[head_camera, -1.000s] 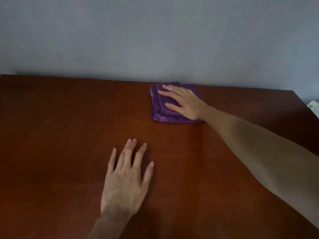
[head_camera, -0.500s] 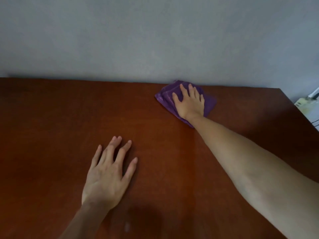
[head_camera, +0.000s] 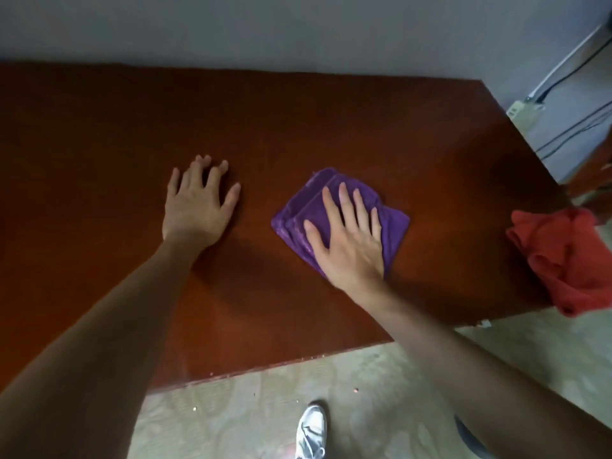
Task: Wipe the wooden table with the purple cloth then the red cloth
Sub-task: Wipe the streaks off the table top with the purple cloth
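Observation:
A folded purple cloth (head_camera: 394, 228) lies on the reddish-brown wooden table (head_camera: 99, 154), right of its middle. My right hand (head_camera: 347, 240) presses flat on the cloth with straight, spread fingers and covers most of it. My left hand (head_camera: 198, 207) rests palm down on the bare wood to the left of the cloth, fingers spread, holding nothing. A crumpled red cloth (head_camera: 563, 263) hangs over the table's right edge near the front corner.
A grey wall (head_camera: 298, 31) runs behind the table's far edge. At the right, a white power strip (head_camera: 518, 109) and cables lie beyond the table. The table's front edge is close; below it are a patterned floor (head_camera: 248, 419) and my white shoe (head_camera: 311, 432).
My right hand has dragged the purple cloth from the far edge toward me, to the middle of the table. The view has tilted down, bringing the front edge, floor and red cloth into sight.

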